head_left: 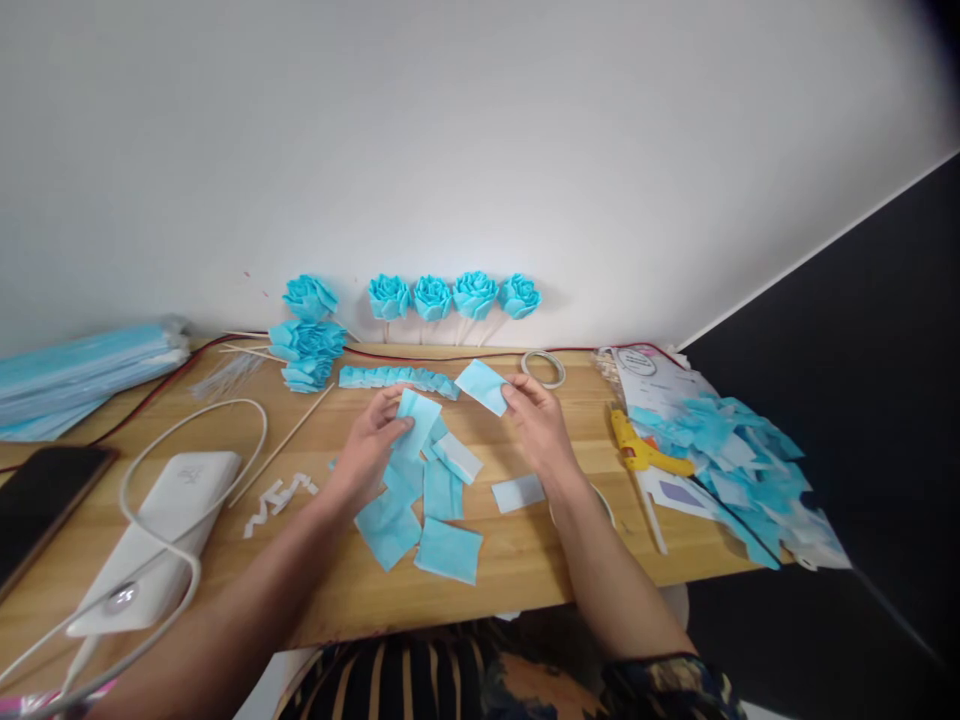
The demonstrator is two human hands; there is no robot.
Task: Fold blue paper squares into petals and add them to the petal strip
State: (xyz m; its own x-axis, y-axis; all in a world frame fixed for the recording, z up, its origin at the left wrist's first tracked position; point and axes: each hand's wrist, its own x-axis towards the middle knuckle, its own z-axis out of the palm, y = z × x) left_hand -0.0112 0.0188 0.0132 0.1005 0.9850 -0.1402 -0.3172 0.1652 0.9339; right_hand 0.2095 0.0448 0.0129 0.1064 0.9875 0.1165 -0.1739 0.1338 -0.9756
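Between thumb and fingers, my left hand [375,435] pinches a light-blue fabric piece [420,416], held upright over the table. A second blue fabric piece [480,387] is gripped at its right edge by my right hand [541,425]. The two pieces are apart. Below my hands several loose blue rectangles [448,550] lie overlapping on the wooden table. A paler rectangle [517,493] rests by my right forearm. Behind my hands runs a row of folded blue petals [397,378].
Several blue fabric flowers [433,298] on sticks lean on the wall; more flowers [311,345] lie left. At right are a yellow glue gun [637,445] and a heap of blue scraps [739,460]. A tape roll [543,369], white power bank [161,540] with cable and phone [49,505] also lie here.
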